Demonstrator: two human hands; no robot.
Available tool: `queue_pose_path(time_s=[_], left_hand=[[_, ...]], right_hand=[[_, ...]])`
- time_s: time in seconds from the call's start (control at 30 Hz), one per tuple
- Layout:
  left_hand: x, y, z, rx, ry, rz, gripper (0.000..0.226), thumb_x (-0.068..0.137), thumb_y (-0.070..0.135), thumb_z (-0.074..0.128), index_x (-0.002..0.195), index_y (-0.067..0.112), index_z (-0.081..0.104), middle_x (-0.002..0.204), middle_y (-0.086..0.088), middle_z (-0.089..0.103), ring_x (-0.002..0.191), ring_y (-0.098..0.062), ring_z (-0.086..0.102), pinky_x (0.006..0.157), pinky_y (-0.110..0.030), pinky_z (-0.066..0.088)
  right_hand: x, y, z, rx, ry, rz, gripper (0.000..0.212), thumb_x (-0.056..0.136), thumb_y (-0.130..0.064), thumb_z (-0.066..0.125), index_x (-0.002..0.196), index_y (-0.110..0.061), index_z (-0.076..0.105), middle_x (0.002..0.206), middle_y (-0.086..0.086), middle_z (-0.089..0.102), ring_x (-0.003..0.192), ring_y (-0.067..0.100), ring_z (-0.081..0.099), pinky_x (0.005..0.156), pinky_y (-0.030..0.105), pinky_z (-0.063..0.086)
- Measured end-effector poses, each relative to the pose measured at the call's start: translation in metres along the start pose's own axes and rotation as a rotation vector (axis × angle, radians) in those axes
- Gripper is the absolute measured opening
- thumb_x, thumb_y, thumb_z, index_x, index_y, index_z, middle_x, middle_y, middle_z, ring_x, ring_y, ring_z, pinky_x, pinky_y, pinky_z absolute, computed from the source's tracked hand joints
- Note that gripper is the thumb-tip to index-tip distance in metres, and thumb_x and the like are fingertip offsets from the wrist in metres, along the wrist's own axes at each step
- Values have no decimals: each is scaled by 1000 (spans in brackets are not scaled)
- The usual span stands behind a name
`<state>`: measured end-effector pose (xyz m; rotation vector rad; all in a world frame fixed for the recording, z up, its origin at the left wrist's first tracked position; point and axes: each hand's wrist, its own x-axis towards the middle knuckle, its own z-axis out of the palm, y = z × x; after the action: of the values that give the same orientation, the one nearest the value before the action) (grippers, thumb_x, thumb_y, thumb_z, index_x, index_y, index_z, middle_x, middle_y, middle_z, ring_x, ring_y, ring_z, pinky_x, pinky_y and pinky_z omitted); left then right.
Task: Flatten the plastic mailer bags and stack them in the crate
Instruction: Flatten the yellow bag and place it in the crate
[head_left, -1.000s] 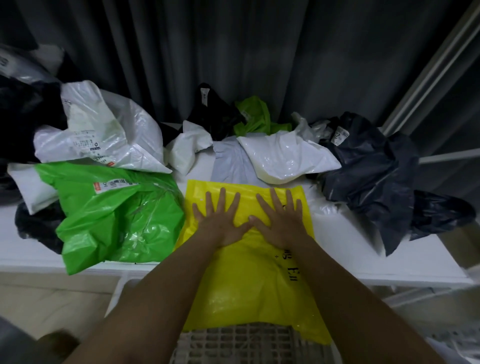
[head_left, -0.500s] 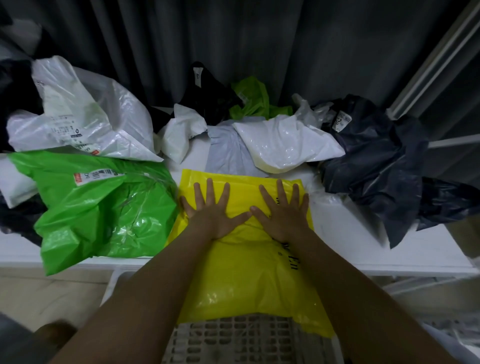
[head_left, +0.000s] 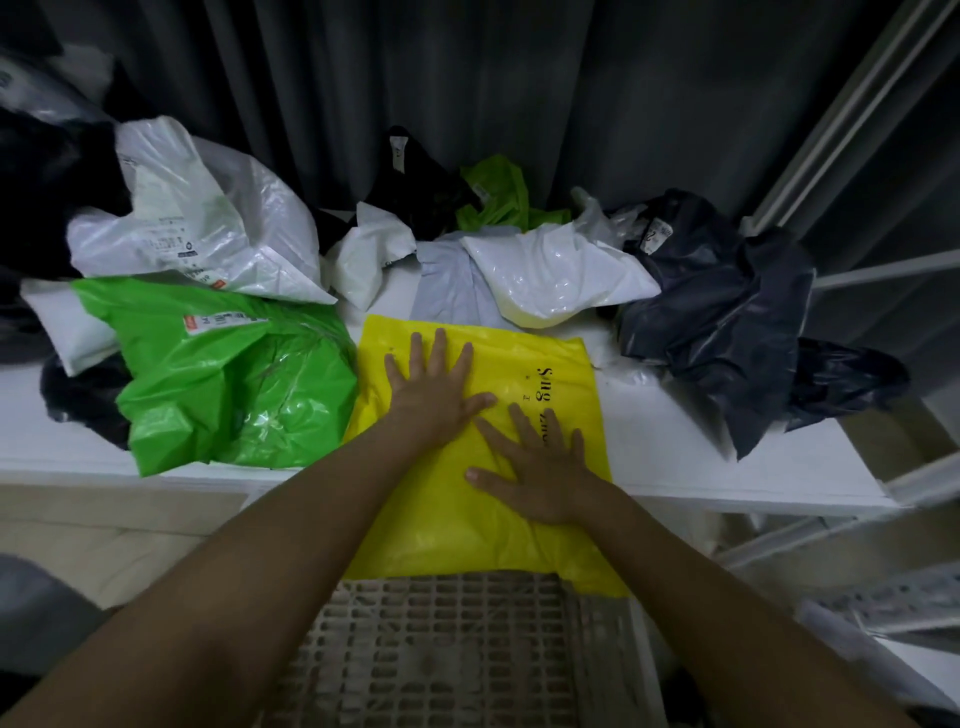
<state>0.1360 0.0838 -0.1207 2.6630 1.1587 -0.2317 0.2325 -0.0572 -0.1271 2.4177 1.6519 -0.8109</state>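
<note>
The yellow bag (head_left: 483, 499) lies flat at the worktop's (head_left: 727, 467) front edge, its near end hanging off over the crate (head_left: 457, 649) below. Both hands press on it with fingers straight and spread, gripping nothing: the left hand (head_left: 434, 397) farther back, the right hand (head_left: 540, 475) nearer the front edge. A green bag (head_left: 228, 384) lies just left of it, white bags (head_left: 561, 275) behind, a dark bag (head_left: 727, 317) toward the right end

yellow mailer bag (head_left: 457, 525), green bag (head_left: 234, 384)
</note>
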Motion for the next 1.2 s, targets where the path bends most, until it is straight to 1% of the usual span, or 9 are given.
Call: queue_pose_path(time_s=[0.23,0.37,0.5,0.63,0.73,0.83,0.9,1.03,1.2], left_hand=[[-68,-4,30,37,-53,73,64,98,56,19,153,30,-3,161,-3,-10,147,-32,-8,115,-56,1],[-73,-9,53,-20,-19,85,85,74,72,-7,151,36,-6,160,-1,-10,147,-29,-10,115,-53,0],[-72,-9,51,-42,-20,88,67,94,63,12,151,34,-7,160,-3,-14,147,-28,-13,115,-51,-5],[-95,-7,38,27,93,165,91,70,60,-16,153,25,-1,160,-7,-9,147,-26,-11,117,-46,-4],[-128,-11,40,7,105,236,108,66,80,-18,153,21,4,160,-7,-6,147,-26,-9,117,-47,-1],[-154,-24,52,190,184,323,112,67,87,32,149,12,25,155,-17,25,142,-37,23,107,-62,30],[-159,-35,62,262,206,310,114,52,61,76,142,9,31,147,-19,40,134,-37,41,97,-59,41],[-167,-41,67,254,199,257,75,68,16,57,138,2,35,134,-23,53,122,-38,54,89,-52,49],[-166,-52,63,308,271,275,59,72,6,29,118,-7,63,118,-23,64,107,-36,64,78,-48,55]], right_hand=[[0,6,20,-75,160,-55,78,81,-81,26,144,-54,-11,158,-6,-23,143,34,-24,111,61,-13],[-10,5,15,-48,198,-69,77,84,-76,33,149,-48,1,159,-4,-18,144,30,-22,113,57,-14],[-41,-3,17,-76,219,-181,109,60,-94,23,152,-38,3,160,-4,-14,146,24,-19,114,53,-12],[-63,-4,47,-393,389,-251,113,62,-83,54,150,-20,25,156,13,27,141,40,27,105,63,31],[-70,-3,63,-441,464,-208,114,52,-52,82,146,-16,29,150,15,37,135,41,38,99,60,40],[-77,0,66,-435,490,-164,111,50,-40,86,144,-15,31,147,17,42,130,42,44,96,59,42],[-81,6,69,-398,461,-125,113,49,-40,88,143,-15,31,144,16,45,127,41,48,94,57,44],[-93,17,72,-384,472,-94,85,66,-23,70,141,-10,32,139,21,50,122,41,53,91,57,46],[-101,28,73,-399,513,-37,56,83,-16,30,137,-7,36,135,22,54,118,36,57,89,52,50]])
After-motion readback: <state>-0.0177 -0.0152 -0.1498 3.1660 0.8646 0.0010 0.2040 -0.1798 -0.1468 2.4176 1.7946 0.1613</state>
